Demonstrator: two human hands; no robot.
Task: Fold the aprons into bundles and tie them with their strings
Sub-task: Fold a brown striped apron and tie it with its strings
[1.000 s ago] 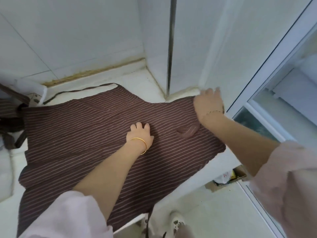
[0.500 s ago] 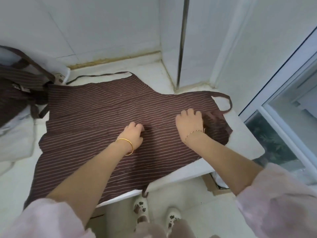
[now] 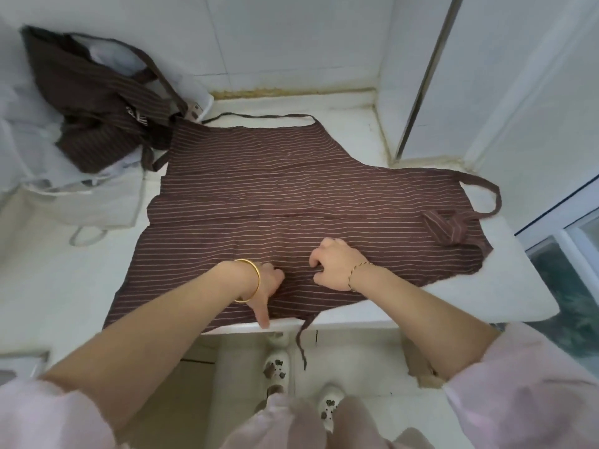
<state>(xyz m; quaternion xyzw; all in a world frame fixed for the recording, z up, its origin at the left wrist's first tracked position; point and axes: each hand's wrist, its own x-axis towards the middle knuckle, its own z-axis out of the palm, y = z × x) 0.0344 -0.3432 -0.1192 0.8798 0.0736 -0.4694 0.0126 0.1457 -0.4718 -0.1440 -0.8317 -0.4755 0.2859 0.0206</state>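
Apron (image 3: pixel 291 189), brown-striped, lies spread flat; left hand (image 3: pixel 267 283) and right hand (image 3: pixel 334 268) pinch it.

spread apron (image 3: pixel 291 196): brown, thin pale stripes, flat on white counter (image 3: pixel 64 260), neck loop (image 3: pixel 489 192) right
crumpled apron (image 3: pixel 97 102): same fabric, heaped far left

White counter (image 3: pixel 64 280), back edge against tiled wall (image 3: pixel 291 43); brownish grime along seam (image 3: pixel 291 91). Metal strip (image 3: pixel 431 69) runs up the wall at the right rear corner. Window (image 3: pixel 570 251) at far right. Below the counter edge: tiled floor (image 3: pixel 359 361), two white clogs (image 3: pixel 276 367) with dark charms, cardboard scrap (image 3: pixel 421 372).
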